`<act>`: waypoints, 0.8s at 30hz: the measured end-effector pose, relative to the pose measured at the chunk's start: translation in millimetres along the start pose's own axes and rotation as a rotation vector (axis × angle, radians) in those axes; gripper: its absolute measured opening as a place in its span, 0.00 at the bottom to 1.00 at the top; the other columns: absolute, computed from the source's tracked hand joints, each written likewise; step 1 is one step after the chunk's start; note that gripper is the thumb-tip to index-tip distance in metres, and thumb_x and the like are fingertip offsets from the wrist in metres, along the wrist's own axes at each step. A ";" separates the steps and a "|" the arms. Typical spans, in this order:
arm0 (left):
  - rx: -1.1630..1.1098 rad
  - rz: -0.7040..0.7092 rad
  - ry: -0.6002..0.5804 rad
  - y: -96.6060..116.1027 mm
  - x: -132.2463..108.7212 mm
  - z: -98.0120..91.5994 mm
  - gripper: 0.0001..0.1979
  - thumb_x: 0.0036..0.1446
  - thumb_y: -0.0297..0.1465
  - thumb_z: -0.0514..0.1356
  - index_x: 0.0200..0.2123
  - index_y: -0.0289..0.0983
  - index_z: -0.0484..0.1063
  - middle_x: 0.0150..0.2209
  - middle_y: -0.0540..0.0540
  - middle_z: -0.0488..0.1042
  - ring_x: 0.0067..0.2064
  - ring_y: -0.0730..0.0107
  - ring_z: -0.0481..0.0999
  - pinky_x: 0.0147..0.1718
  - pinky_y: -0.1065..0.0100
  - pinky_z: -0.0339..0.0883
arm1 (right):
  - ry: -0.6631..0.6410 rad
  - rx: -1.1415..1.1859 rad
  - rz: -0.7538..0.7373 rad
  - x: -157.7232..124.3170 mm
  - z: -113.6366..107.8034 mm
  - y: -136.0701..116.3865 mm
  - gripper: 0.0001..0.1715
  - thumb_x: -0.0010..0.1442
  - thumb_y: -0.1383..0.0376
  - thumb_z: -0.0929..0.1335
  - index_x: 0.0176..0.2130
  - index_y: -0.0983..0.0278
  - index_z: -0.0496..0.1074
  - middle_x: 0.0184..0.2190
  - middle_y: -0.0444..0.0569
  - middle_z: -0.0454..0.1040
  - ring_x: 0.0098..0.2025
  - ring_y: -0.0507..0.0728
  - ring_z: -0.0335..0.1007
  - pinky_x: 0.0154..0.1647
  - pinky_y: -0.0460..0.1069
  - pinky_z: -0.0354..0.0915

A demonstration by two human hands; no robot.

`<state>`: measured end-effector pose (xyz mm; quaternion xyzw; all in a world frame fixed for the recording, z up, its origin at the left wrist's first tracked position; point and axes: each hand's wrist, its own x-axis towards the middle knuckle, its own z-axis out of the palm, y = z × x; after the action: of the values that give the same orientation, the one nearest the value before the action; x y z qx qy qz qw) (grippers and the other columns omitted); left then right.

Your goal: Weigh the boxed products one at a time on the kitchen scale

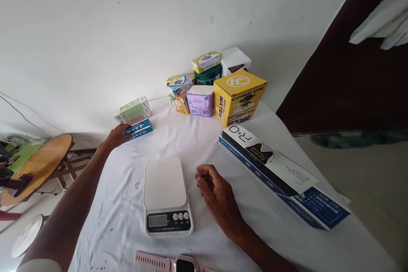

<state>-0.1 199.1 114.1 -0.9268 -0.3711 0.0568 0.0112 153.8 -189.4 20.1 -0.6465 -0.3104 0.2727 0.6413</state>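
At the table's far left, my left hand (119, 136) closes round the near end of a blue toothpaste box (139, 129). The box lies just in front of a green and white carton (132, 111). My right hand (218, 193) rests to the right of a white kitchen scale (165, 183), fingers loosely curled in with nothing visible in them. Nothing lies on the scale's plate, and its display looks blank. A pink-strapped smartwatch (185, 264) is in front of the scale, cut off by the lower edge of the view.
Against the wall stand a yellow box (239, 97), a purple pack (200, 101), a green tub (208, 76) and small cartons (180, 85). Long flat boxes (270, 159) lie stacked along the right side. White cloth (124, 178) covers the table. A wooden stool (41, 165) stands left.
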 end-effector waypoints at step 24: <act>-0.085 1.135 0.217 337.1 -63.5 -40.6 0.36 0.58 0.32 0.70 0.65 0.33 0.58 0.63 0.33 0.67 0.64 0.51 0.66 0.59 0.54 0.63 | 0.042 -0.119 -0.241 2.4 8.2 11.1 0.08 0.64 0.68 0.59 0.32 0.58 0.59 0.27 0.43 0.65 0.28 0.53 0.60 0.29 0.49 0.58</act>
<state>190.4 -87.9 139.4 -0.9808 0.1854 -0.0564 -0.0203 149.8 -182.0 9.0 -0.6469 -0.3881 0.1613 0.6363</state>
